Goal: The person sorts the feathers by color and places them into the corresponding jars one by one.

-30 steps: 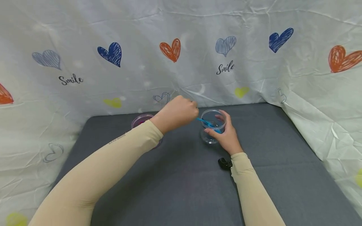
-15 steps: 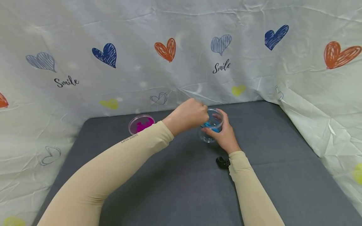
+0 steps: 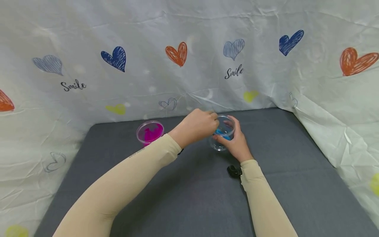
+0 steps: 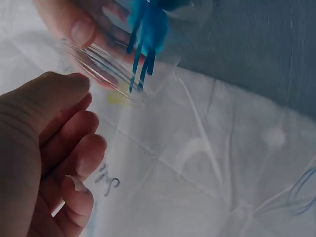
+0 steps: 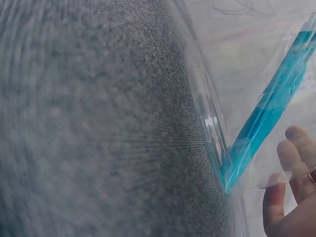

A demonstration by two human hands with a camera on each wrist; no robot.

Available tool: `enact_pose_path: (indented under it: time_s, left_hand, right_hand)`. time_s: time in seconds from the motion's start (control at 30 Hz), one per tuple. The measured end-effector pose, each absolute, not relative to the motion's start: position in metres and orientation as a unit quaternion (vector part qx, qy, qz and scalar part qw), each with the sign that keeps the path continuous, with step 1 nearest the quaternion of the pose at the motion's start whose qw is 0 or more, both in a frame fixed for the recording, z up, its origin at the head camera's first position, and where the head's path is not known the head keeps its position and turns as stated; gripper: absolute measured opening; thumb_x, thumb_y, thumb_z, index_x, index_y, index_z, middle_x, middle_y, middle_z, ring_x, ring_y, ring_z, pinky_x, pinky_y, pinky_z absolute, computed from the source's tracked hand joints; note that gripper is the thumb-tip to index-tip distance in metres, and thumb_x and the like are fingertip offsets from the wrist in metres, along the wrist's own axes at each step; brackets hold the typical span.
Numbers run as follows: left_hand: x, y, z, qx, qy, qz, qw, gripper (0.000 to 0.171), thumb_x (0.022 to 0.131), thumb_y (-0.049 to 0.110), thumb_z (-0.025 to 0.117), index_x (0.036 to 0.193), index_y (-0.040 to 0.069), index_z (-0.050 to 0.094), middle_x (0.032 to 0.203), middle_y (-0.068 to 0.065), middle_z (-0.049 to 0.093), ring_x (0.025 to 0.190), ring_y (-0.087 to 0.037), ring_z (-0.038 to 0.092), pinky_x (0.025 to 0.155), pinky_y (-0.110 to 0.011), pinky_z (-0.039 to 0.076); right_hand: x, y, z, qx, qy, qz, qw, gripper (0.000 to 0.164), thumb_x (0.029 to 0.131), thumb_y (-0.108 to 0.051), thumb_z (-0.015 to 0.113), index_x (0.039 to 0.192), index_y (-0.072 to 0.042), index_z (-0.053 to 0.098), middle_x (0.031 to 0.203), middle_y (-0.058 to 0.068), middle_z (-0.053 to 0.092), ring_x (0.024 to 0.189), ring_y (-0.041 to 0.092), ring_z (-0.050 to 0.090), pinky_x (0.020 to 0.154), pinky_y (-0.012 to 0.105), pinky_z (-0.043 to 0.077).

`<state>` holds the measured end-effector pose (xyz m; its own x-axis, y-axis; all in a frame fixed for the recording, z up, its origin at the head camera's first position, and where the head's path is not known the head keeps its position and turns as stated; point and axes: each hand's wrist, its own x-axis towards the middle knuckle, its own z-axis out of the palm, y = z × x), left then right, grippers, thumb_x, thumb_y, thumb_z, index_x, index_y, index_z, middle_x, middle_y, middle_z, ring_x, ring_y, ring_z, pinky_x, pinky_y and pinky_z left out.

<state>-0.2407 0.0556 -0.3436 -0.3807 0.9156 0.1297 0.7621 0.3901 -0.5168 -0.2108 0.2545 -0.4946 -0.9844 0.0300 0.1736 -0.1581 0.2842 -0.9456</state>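
A clear cup (image 3: 219,146) stands on the grey cloth, with my right hand (image 3: 238,144) gripping its near and right sides. Inside lean blue strips (image 3: 222,133); the right wrist view shows this blue bundle (image 5: 271,103) slanting up from the cup's base. My left hand (image 3: 199,124) hovers at the left of the rim, fingers curled. In the left wrist view my left hand (image 4: 64,128) has its thumb bent in beside the fingers, and nothing shows between them. The blue strands (image 4: 148,39) end a little apart from that thumb.
Another clear cup (image 3: 150,122) with magenta material (image 3: 153,133) in it stands to the left, partly behind my left forearm (image 3: 142,164). A white drape (image 3: 195,75) printed with hearts hangs behind the table (image 3: 189,204).
My left hand has moved right to the rim of the clear cup. The blue strip that stuck out toward it now lies lower in the cup. The magenta cup has come more into view.
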Motion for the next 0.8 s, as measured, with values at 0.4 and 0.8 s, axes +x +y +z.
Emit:
enact_pose_path:
  time_s: [0.4,0.8]
  left_hand:
    - [-0.222,-0.032,-0.374,-0.37,-0.887,-0.071,0.266,0.02,0.099,0.032,0.078,0.104,0.013,0.08,0.095,-0.002,0.072,0.071,-0.017,0.069,0.057,-0.033,0.058]
    - [-0.228,-0.109,-0.417,-0.182,-0.951,-0.184,0.17,0.085,0.094,0.071,0.068,0.149,0.007,0.059,0.152,-0.014,0.058,0.141,-0.036,0.055,0.116,-0.061,0.048]
  right_hand:
    - [-0.209,0.289,-0.498,0.039,-0.815,0.573,0.08,0.105,0.091,-0.048,0.087,0.17,-0.037,0.019,0.168,0.0,0.047,0.16,0.027,0.04,0.126,0.062,0.039]
    - [-0.167,0.363,-0.501,-0.046,-0.898,0.438,0.001,0.141,0.086,-0.058,0.088,0.172,-0.024,-0.019,0.181,0.021,0.016,0.163,0.052,0.024,0.123,0.076,0.03]
